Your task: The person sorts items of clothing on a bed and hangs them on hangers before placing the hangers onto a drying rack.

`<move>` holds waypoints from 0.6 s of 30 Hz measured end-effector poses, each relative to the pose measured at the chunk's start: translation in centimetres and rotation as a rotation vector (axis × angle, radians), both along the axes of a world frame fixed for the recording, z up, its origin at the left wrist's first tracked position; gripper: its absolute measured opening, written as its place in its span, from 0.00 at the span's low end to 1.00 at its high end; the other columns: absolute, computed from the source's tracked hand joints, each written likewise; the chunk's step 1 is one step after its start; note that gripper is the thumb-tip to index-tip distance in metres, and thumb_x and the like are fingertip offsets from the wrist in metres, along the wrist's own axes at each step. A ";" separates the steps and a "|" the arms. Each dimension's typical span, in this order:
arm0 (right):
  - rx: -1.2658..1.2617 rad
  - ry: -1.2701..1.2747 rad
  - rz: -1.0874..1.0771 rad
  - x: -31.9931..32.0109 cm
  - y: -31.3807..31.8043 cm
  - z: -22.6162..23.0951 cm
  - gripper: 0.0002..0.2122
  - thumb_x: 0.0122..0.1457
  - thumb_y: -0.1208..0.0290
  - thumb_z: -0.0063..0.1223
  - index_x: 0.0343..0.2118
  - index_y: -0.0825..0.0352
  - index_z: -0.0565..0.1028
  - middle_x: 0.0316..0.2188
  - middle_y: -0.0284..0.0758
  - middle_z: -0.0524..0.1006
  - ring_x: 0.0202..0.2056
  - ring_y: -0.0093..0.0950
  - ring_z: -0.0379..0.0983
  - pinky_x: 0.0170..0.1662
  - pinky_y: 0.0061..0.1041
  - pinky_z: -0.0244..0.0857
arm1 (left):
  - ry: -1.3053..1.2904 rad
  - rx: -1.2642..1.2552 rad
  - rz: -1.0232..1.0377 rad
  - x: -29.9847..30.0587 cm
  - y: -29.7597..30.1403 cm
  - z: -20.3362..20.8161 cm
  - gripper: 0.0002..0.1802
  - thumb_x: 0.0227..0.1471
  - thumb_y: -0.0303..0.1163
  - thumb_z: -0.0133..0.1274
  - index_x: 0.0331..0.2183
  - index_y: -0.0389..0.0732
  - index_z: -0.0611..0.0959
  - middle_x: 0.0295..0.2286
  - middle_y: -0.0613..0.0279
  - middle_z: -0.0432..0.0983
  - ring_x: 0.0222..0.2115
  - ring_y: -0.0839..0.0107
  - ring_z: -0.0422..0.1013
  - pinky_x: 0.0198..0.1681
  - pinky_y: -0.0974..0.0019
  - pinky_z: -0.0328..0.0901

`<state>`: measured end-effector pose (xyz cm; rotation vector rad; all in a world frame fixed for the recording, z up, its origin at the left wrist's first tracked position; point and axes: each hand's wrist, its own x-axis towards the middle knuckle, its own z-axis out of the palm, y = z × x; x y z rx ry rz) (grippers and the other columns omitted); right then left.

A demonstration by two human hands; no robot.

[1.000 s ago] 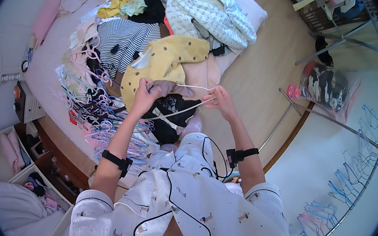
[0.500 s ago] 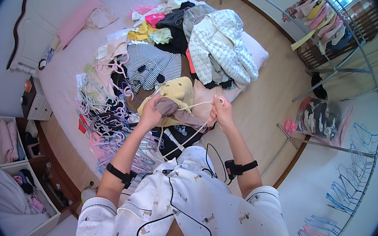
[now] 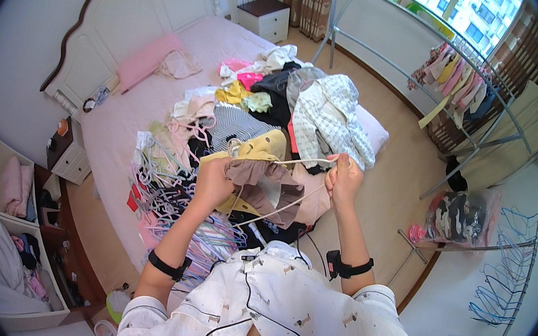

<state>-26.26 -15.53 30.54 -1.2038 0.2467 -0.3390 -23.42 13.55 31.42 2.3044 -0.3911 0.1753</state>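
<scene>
White hanger (image 3: 301, 162) slants up rightward between the hands (image 3: 345, 179), narrow end rightmost.

A pale pink sheet (image 3: 110, 133) covers a bed (image 3: 122, 191), its headboard end holding a pink pillow (image 3: 151, 65) beside a crumpled pale cloth (image 3: 180, 65). Clothing heaps toward the foot edge: a striped garment (image 3: 237, 123) mid-pile, bright pink (image 3: 249, 80), yellow (image 3: 230, 93) and pale green (image 3: 258, 103) pieces on the headboard side, and a white patterned jacket (image 3: 331, 119) at the foot's right corner. Pastel hangers (image 3: 186, 225) tangle at the left corner, a small red item (image 3: 135, 198) lying at the tangle's left side.
</scene>
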 end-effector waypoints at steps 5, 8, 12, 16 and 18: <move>0.077 -0.082 -0.001 -0.2 3.2 0.9 0.22 0.67 0.52 0.44 0.33 0.72 0.72 0.10 0.25 0.59 0.09 0.15 0.54 0.12 0.16 0.44 | -0.299 -0.046 -0.159 -1.0 -1.7 3.3 0.20 0.34 0.18 0.54 0.36 0.36 0.83 0.31 0.48 0.78 0.35 0.48 0.74 0.39 0.56 0.69; 0.128 -0.130 -0.007 -0.1 3.4 2.0 0.21 0.68 0.52 0.43 0.35 0.70 0.71 0.11 0.24 0.58 0.09 0.15 0.53 0.10 0.16 0.43 | -0.308 0.019 -0.248 -3.0 -2.8 5.5 0.24 0.31 0.17 0.56 0.38 0.37 0.80 0.31 0.51 0.76 0.34 0.50 0.74 0.36 0.55 0.69; 0.231 -0.217 -0.150 -0.7 0.9 3.8 0.19 0.69 0.56 0.41 0.33 0.71 0.70 0.11 0.24 0.57 0.10 0.15 0.51 0.11 0.16 0.44 | -0.497 0.119 -0.072 -4.6 -2.3 7.4 0.26 0.30 0.17 0.57 0.39 0.39 0.79 0.31 0.55 0.73 0.33 0.52 0.72 0.34 0.55 0.68; 0.297 -0.324 -0.268 -1.8 -3.0 6.1 0.19 0.69 0.55 0.42 0.33 0.69 0.70 0.12 0.23 0.56 0.11 0.13 0.50 0.10 0.14 0.41 | -0.628 0.136 0.220 -3.2 1.1 7.1 0.18 0.33 0.22 0.63 0.32 0.38 0.76 0.28 0.55 0.69 0.30 0.52 0.69 0.33 0.56 0.66; 0.329 -0.323 -0.310 -2.2 -4.0 7.0 0.19 0.68 0.53 0.43 0.34 0.69 0.70 0.14 0.23 0.55 0.11 0.12 0.50 0.10 0.13 0.40 | -0.598 0.054 0.351 -2.2 2.1 6.4 0.17 0.35 0.23 0.64 0.29 0.37 0.74 0.28 0.55 0.69 0.30 0.52 0.69 0.32 0.57 0.65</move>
